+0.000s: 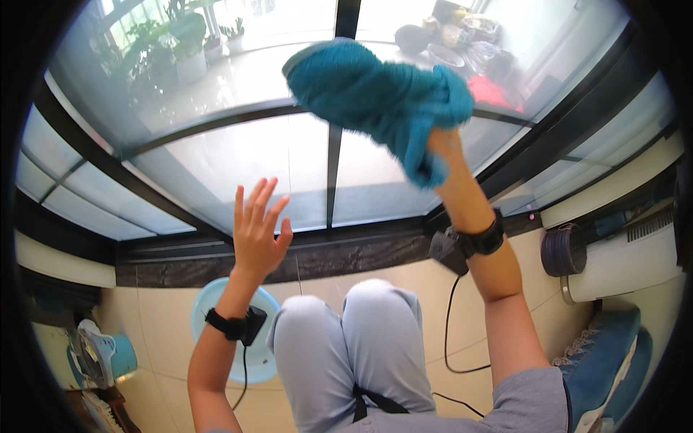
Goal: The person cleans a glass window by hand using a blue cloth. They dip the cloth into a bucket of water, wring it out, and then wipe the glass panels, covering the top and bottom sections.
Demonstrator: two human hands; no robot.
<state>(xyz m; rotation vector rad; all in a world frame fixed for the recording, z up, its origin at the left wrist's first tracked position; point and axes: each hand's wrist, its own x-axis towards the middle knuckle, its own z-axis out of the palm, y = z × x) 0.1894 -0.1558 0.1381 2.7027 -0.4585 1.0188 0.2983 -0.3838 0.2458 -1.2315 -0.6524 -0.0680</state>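
Note:
A teal towel [379, 92] wraps over my right hand [443, 142], hiding the fingers; only the wrist side shows. The towel lies across the dark frame bars of a glass door [249, 162], up against the panes as far as I can tell. My left hand [261, 230] is raised in front of a lower pane, fingers spread and holding nothing. Whether its fingertips touch the glass, I cannot tell. Both wrists carry black straps with small boxes and cables. Below my left forearm, a light blue plastic basin [254, 362] stands on the floor, partly hidden.
Through the glass appear potted plants [187, 48] and a pile of bagged goods [460, 32]. A dark stone sill [346, 257] runs along the door's foot. To the left is a blue bucket [123, 354]; to the right, a white appliance [622, 265] and a blue cushioned seat [601, 352].

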